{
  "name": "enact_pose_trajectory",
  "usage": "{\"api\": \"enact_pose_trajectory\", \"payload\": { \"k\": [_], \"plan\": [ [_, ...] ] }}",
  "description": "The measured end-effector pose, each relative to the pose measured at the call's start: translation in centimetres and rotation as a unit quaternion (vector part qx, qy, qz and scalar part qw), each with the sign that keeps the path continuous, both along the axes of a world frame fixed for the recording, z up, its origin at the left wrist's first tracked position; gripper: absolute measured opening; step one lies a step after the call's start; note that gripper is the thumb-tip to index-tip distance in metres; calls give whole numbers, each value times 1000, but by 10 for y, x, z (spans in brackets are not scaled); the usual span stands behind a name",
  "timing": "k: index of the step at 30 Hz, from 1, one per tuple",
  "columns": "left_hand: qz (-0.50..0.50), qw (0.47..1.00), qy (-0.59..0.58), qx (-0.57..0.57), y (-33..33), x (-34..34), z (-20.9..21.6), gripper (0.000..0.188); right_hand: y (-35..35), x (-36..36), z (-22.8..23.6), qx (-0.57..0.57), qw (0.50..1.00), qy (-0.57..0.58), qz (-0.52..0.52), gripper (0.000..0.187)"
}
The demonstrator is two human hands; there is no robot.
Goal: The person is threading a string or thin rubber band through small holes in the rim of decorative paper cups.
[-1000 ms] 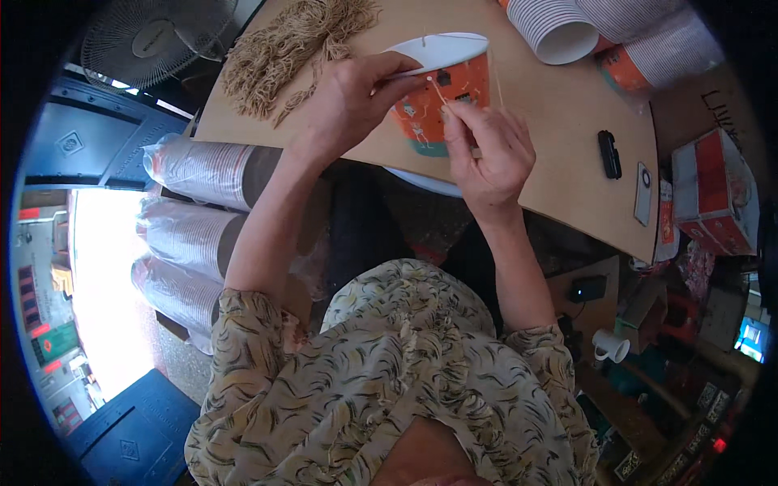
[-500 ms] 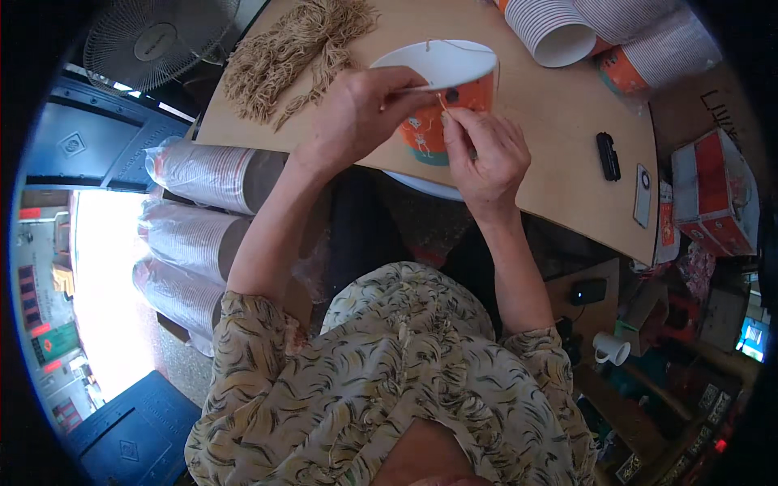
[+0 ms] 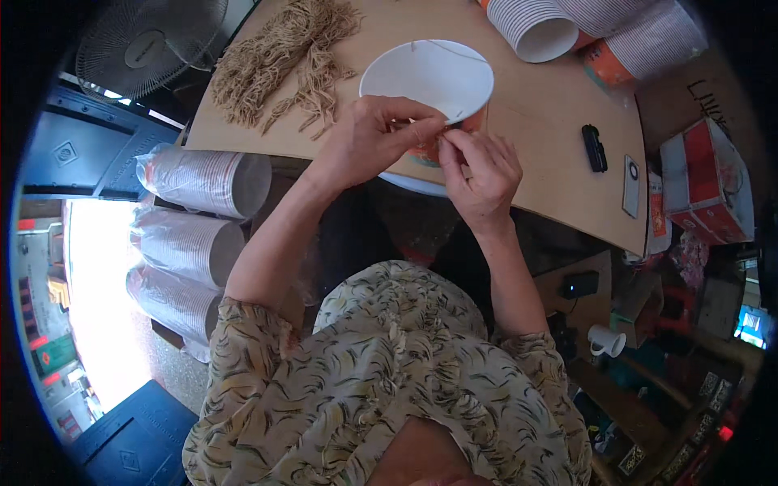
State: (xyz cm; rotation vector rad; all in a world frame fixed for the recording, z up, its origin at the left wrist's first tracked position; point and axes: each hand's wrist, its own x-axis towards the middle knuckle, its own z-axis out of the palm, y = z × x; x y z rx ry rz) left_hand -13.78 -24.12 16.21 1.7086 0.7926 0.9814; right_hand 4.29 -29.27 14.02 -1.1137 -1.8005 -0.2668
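Note:
A paper bucket (image 3: 429, 77), white inside and orange outside, is tipped toward me at the near edge of the table. A thin tan cord (image 3: 450, 50) runs along its far rim. At the near rim my left hand (image 3: 369, 139) is closed, thumb and forefinger pinched together by a strand of cord. My right hand (image 3: 486, 174) is right beside it, also closed, its fingertips pinching the cord against the bucket's side. The fingers hide the exact spot where the cord meets the bucket. A heap of tan cords (image 3: 275, 69) lies to the left.
Stacked paper buckets (image 3: 539, 36) lie at the table's far right. A black object (image 3: 594, 148) and a flat white-and-grey item (image 3: 631, 186) rest near the right edge. Wrapped bucket stacks (image 3: 190, 182) stand left below the table. A fan (image 3: 150, 49) is far left.
The bucket has tipped toward me, so more of its white inside shows. My hands have come closer together at the near rim. The whole view has shifted slightly.

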Motion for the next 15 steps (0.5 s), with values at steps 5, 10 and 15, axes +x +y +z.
{"api": "enact_pose_trajectory", "payload": {
  "k": [5,10,15],
  "plan": [
    [-53,995,84,-13,-3,5,8,20,-10,10,-4,-29,999,-18,-4,17],
    [-70,992,103,15,-5,8,13,18,-22,22,5,-128,991,-7,35,13],
    [-111,980,159,42,6,2,14,16,-20,69,39,-175,981,-82,-24,11]
  ]
}}
